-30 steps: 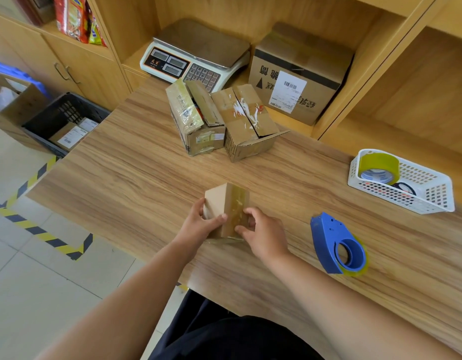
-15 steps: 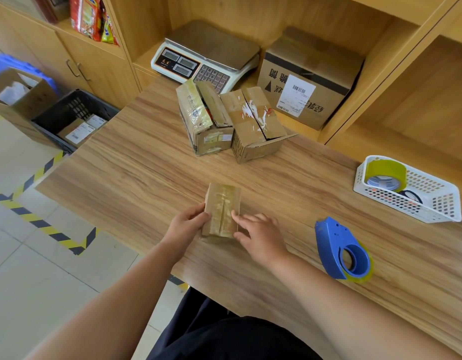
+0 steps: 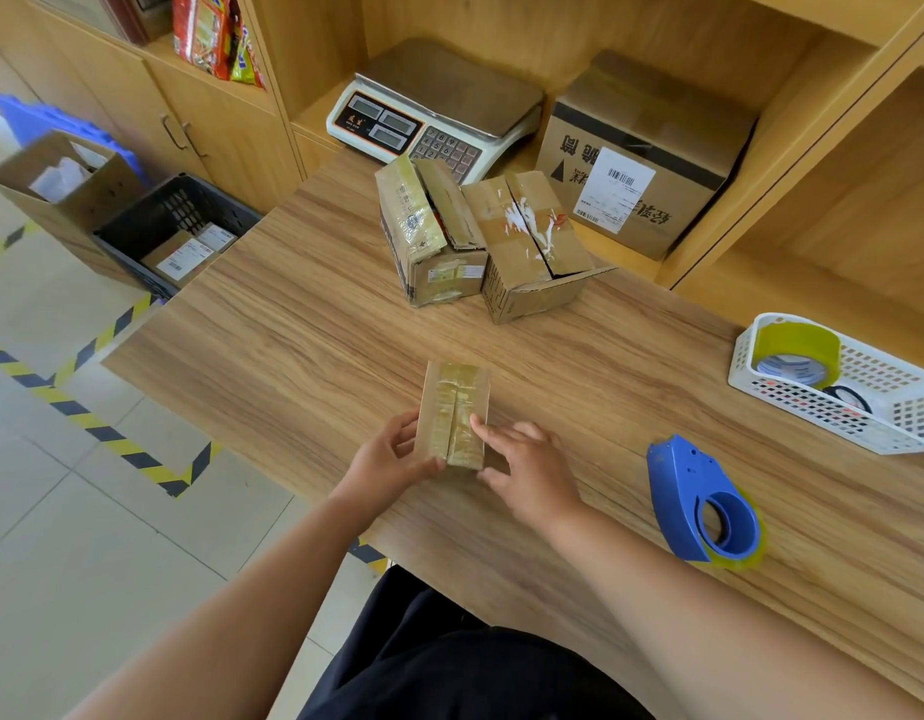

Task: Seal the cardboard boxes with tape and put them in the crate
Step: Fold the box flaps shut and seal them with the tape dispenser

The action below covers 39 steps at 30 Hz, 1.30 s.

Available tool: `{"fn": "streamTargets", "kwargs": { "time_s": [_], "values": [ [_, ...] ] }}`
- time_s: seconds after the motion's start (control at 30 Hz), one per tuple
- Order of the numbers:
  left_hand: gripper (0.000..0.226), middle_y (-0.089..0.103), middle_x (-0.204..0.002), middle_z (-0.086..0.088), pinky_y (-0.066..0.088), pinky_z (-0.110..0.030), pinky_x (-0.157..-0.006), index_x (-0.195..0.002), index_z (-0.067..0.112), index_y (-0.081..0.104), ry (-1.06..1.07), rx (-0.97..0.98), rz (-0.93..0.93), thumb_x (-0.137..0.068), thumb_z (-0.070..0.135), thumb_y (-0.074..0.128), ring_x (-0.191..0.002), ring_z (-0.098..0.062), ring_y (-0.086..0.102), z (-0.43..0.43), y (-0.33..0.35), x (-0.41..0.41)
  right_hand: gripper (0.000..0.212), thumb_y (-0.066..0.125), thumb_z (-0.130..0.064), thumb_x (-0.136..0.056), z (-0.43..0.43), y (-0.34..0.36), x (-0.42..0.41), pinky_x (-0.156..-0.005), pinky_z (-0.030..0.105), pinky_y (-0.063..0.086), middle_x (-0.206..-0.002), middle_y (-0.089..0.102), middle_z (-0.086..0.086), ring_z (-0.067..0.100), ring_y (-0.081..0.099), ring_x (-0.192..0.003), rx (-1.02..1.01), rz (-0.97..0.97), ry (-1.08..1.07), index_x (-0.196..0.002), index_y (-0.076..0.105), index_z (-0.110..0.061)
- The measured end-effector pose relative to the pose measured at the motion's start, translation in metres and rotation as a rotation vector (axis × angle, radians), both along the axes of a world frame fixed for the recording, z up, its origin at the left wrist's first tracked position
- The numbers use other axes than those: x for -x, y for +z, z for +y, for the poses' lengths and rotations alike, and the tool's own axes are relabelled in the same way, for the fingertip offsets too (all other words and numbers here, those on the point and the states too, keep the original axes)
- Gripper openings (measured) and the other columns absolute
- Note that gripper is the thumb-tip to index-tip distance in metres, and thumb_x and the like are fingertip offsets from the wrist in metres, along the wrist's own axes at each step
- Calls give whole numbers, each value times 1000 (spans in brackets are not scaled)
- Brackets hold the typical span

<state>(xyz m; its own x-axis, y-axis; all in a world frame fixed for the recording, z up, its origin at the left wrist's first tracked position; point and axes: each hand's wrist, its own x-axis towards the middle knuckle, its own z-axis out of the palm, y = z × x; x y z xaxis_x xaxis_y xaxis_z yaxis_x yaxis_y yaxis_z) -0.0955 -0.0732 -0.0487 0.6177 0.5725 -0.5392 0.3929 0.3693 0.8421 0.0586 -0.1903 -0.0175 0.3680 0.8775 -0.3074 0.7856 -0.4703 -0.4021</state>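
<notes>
Wood tabletop (image 3: 293, 330). Left hand (image 3: 392, 459) grips the taped box (image 3: 454, 402) by its left side; right hand (image 3: 527, 470) loose, index fingertip resting on the taped top. Dispenser (image 3: 704, 501) right of hands. Unsealed boxes (image 3: 527, 252) beyond; crate (image 3: 132, 262) far left, on floor.

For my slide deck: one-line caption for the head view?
The left hand grips, right hand presses a small taped box on the table, blue tape dispenser nearby.

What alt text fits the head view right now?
A left hand grips the side of a small taped box on a wooden table while the right hand rests fingers on its top. A blue tape dispenser lies to the right; two loose-flapped boxes stand behind.
</notes>
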Motion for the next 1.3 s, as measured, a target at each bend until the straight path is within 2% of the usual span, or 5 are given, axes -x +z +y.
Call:
{"fn": "streamTargets", "kwargs": {
  "time_s": [0.3, 0.67, 0.97, 1.13, 1.3],
  "values": [
    [64, 71, -107, 6, 50, -11, -72, -129, 22, 55, -15, -77, 23, -75, -11, 65, -94, -3, 67, 5, 13, -7, 54, 51, -32, -97, 3, 7, -7, -103, 28, 25, -137, 47, -3, 21, 35, -124, -34, 134, -121, -145, 29, -43],
    [25, 70, -93, 9, 45, -3, -62, -114, 16, 66, 130, -154, 15, -90, 13, 64, -73, 11, 63, 11, 26, -28, 44, 38, -29, -102, 26, 20, -25, -108, 39, 28, -137, 53, 3, 23, 37, -128, -105, 172, -204, -145, 37, -27],
    [71, 53, -113, 5, 39, -25, -100, -139, 27, 46, -113, -383, 117, -76, 12, 75, -110, -9, 51, 10, 24, -39, 28, 49, -29, -98, 38, 14, -31, -82, 31, 46, -107, 61, -1, 20, 59, -104, -245, 319, -548, -120, 53, -12],
    [56, 60, -117, 4, 46, -27, -98, -136, 28, 51, -10, -276, 49, -85, 15, 69, -108, -1, 57, 17, 26, -44, 60, 66, -25, -88, 36, 8, -27, -95, 24, 40, -121, 54, -14, 3, 49, -114, -233, 492, -420, -142, 41, -24],
    [45, 67, -102, 13, 44, -2, -71, -133, 17, 54, 42, -222, -8, -90, 7, 62, -91, 12, 60, 23, 32, -44, 83, 74, -27, -80, 36, 2, -25, -100, 21, 36, -139, 50, -11, 7, 47, -125, -246, 490, -399, -149, 28, -31]
  ]
}}
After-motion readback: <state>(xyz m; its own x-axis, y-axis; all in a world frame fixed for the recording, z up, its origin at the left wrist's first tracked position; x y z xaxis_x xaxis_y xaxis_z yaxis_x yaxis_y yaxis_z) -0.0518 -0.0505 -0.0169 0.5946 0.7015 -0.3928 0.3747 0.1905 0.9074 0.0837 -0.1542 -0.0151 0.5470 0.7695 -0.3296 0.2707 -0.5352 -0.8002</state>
